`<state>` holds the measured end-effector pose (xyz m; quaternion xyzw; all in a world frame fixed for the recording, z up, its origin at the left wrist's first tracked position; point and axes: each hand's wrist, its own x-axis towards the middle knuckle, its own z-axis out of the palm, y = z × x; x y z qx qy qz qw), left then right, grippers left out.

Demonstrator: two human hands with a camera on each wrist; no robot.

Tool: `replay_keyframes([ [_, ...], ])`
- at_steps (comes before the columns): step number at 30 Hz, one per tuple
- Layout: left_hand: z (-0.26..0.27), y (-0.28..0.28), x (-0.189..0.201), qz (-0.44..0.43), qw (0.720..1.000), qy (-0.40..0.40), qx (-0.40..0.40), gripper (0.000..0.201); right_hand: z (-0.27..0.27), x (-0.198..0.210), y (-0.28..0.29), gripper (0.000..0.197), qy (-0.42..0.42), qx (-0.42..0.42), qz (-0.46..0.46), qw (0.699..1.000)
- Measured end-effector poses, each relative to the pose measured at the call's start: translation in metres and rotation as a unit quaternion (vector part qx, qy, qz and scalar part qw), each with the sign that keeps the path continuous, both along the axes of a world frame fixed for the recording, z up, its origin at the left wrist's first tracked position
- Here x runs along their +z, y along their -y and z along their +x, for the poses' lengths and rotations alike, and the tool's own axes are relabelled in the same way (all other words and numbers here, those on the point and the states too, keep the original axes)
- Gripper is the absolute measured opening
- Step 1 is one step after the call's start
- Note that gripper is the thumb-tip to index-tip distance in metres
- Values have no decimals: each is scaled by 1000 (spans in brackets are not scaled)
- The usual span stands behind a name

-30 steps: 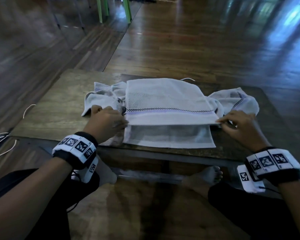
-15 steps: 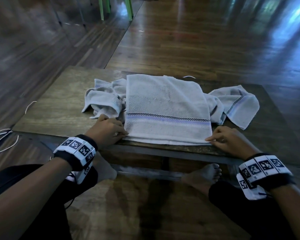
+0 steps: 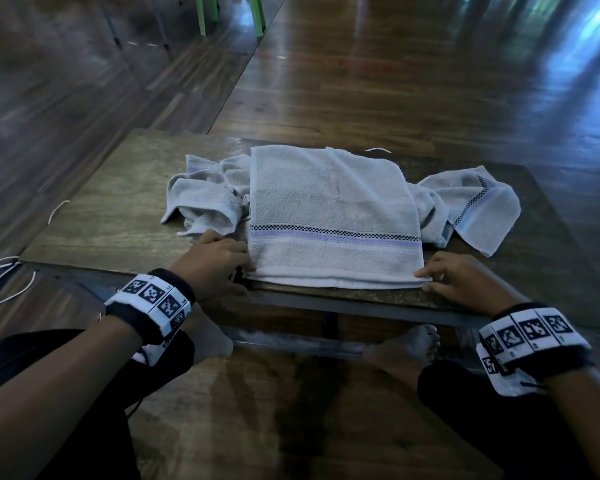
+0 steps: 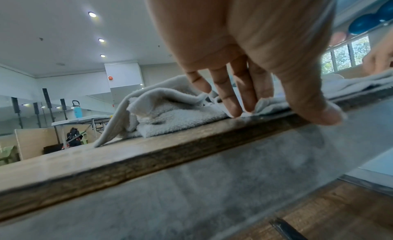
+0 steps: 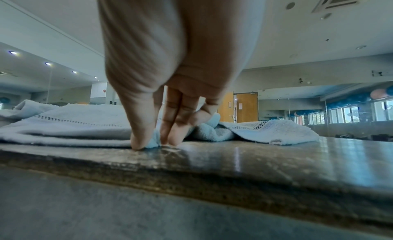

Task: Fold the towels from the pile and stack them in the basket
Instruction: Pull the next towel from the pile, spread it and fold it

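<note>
The fingers (image 5: pixel 140 139) of the right hand (image 3: pixel 465 282) are curled down onto the near right corner of the folded towel (image 3: pixel 333 216); in the right wrist view the thumb and two fingertips close on the layered edge where it meets the tabletop (image 3: pixel 111 216), so this hand pinches the corner. The fingers (image 4: pixel 231 99) of the left hand (image 3: pixel 215 268) reach down fairly straight and rest their tips at the towel's near left corner, the thumb set on the tabletop's edge; they touch the cloth, and I cannot see them grip it.

Between the two hands the towel lies flat near the front edge of the tabletop, doubled over once, its two layers lined up along the near side and a checked and lilac band running across the top layer. That first fold looks finished, and the hands seem to be squaring its corners.

Behind and under it lie the rest of the pile: a crumpled towel (image 3: pixel 205 202) to the left and another loose towel (image 3: pixel 478 206) spread to the right, both unfolded.

No basket shows in any view, so whether anything is stacked cannot be told. By my reading the task is at an early stage: this towel probably needs further folds, then placing, and at least two more wait.
</note>
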<state>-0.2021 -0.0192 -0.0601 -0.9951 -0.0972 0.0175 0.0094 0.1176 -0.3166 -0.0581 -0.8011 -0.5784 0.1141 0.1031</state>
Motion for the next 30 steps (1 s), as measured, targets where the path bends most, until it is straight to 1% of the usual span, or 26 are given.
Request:
replay_keyframes([
  [3, -1, 1, -3, 23, 999, 16, -37, 33, -1, -3, 1, 25, 30, 16, 26, 999],
  [6, -1, 2, -1, -5, 999, 36, -39, 25, -4, -5, 0, 22, 62, 9, 42, 997],
  [8, -3, 1, 0, -47, 997, 63, -10, 18, -7, -7, -2, 22, 112, 20, 56, 992],
  [10, -3, 0, 3, -78, 994, 79, 21, 13, -8, -9, -3, 23, 136, 22, 53, 989],
  [13, -1, 1, 7, -108, 989, 90, 53, 10, -6, -8, -5, 18, 136, 13, 32, 990],
  [17, -4, 1, 11, -101, 987, 102, 78, 9, -10, 5, -7, 15, 136, -18, 41, 990],
  [19, -7, 2, 12, -102, 983, 121, 94, 9, -14, 13, -6, 13, 137, -35, 78, 987],
  [23, -18, 7, 20, -73, 967, 218, 106, 32, -25, 33, -1, 15, 132, -69, 162, 976],
  [27, -24, 12, 50, -68, 942, 302, 126, 28, -33, 60, 2, 20, 126, -85, 257, 954],
  [30, -24, 13, 81, -72, 927, 353, 102, 24, -41, 90, 3, 12, 121, -105, 350, 923],
])
